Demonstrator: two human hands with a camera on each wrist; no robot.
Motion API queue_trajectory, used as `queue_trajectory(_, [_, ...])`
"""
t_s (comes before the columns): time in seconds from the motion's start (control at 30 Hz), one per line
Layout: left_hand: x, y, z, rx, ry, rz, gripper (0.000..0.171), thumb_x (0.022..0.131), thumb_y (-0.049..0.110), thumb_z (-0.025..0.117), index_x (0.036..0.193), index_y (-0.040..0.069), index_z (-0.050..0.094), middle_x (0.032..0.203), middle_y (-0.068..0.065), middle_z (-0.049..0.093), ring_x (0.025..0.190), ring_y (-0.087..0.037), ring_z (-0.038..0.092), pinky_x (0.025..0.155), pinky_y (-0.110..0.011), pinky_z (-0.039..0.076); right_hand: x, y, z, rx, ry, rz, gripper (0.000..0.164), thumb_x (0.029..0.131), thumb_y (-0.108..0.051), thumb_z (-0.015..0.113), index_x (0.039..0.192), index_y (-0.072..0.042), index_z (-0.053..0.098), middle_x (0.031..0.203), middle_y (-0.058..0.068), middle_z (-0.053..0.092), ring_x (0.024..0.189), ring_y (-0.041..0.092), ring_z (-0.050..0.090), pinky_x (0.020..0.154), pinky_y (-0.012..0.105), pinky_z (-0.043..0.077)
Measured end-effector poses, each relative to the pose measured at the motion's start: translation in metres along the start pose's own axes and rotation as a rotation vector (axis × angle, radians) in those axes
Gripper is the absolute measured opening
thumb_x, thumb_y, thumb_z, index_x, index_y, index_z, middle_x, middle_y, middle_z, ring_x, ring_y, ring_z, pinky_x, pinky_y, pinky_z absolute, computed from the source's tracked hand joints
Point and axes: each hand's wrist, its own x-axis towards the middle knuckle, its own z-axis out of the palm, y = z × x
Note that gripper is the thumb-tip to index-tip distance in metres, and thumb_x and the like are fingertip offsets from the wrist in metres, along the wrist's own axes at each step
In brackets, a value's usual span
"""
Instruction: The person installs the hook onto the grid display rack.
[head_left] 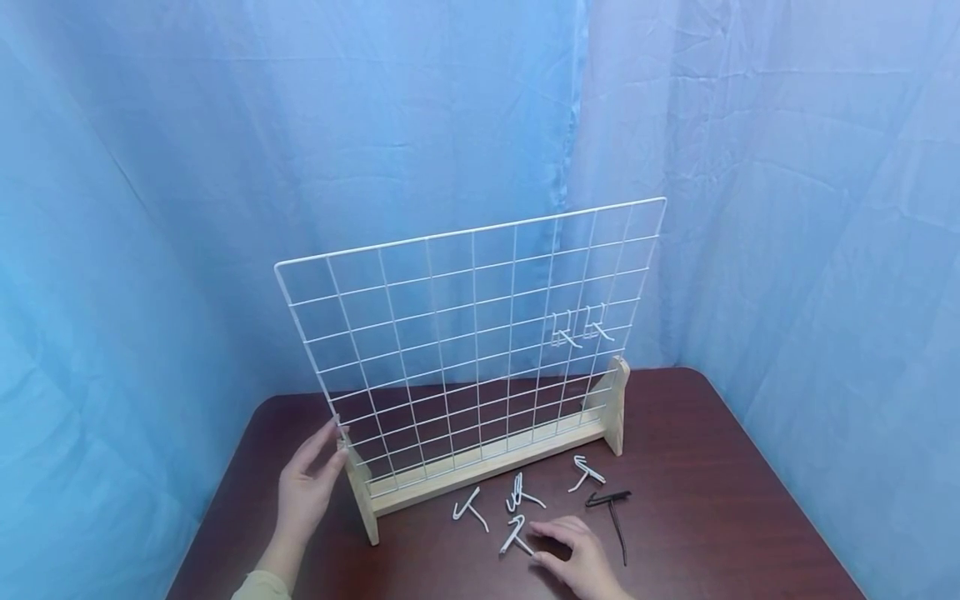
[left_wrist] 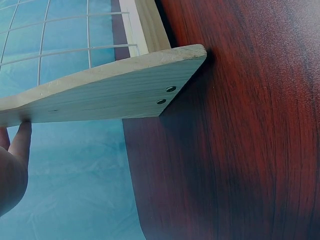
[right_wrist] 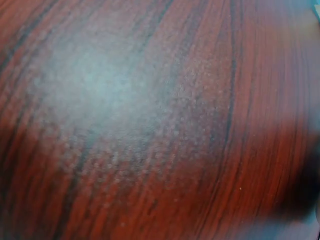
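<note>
A white wire grid panel (head_left: 465,333) stands upright in a pale wooden stand (head_left: 487,462) on a dark red-brown table (head_left: 712,500). Two white hooks (head_left: 564,330) hang side by side on the grid's right part. My left hand (head_left: 311,479) rests with straight fingers (left_wrist: 17,145) against the stand's left wooden foot (left_wrist: 110,90) and the grid's left edge. My right hand (head_left: 576,552) lies low on the table in front of the stand, fingers relaxed, its fingertips right beside a loose white hook (head_left: 516,535). The right wrist view shows only blurred table wood (right_wrist: 160,120).
More loose white hooks lie in front of the stand (head_left: 471,507), (head_left: 519,496), (head_left: 585,472). A black hook (head_left: 613,510) lies just right of my right hand. Blue curtains (head_left: 225,167) close off the back and sides. The table's left edge (left_wrist: 132,190) runs close to the stand's foot.
</note>
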Motion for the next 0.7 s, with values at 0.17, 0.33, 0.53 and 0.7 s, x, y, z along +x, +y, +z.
queue_trajectory(0.17, [-0.0001,0.0,0.0,-0.009,0.002,0.005,0.05,0.087,-0.009,0.069,0.135,0.005,0.06,0.121,0.002,0.068,0.112,0.007,0.055,0.088,-0.013,0.052,-0.0028,0.0049,0.0037,-0.044,-0.03,-0.087,0.047,0.062,-0.017,0.093,0.106,-0.014,0.077,0.102,-0.001,0.073,0.096,0.016,0.064,0.094,0.009,0.041])
queue_trajectory(0.33, [-0.0008,0.0003,0.0002,0.011,-0.002,0.005,0.05,0.089,-0.007,0.069,0.136,0.006,0.06,0.12,0.009,0.067,0.112,0.008,0.054,0.088,-0.012,0.051,-0.0029,0.0075,0.0054,-0.046,-0.03,-0.163,0.046,0.062,-0.017,0.092,0.105,-0.012,0.077,0.102,0.002,0.074,0.096,0.021,0.065,0.097,0.011,0.04])
queue_trajectory(0.53, [-0.0007,0.001,0.0,0.025,-0.003,-0.003,0.049,0.089,-0.006,0.068,0.136,0.006,0.059,0.121,0.002,0.067,0.112,0.008,0.054,0.088,-0.012,0.051,-0.0011,0.0074,0.0057,-0.04,-0.021,-0.211,0.045,0.062,-0.015,0.091,0.104,-0.012,0.077,0.101,-0.002,0.074,0.096,0.022,0.065,0.098,0.014,0.04])
queue_trajectory(0.7, [-0.0008,0.0029,-0.0003,0.037,-0.008,-0.007,0.05,0.09,-0.005,0.068,0.137,0.006,0.059,0.124,-0.005,0.067,0.112,0.009,0.053,0.088,-0.011,0.051,-0.0014,0.0081,0.0067,-0.038,-0.011,-0.218,0.044,0.062,-0.014,0.091,0.103,-0.011,0.078,0.101,-0.003,0.074,0.096,0.023,0.064,0.098,0.014,0.039])
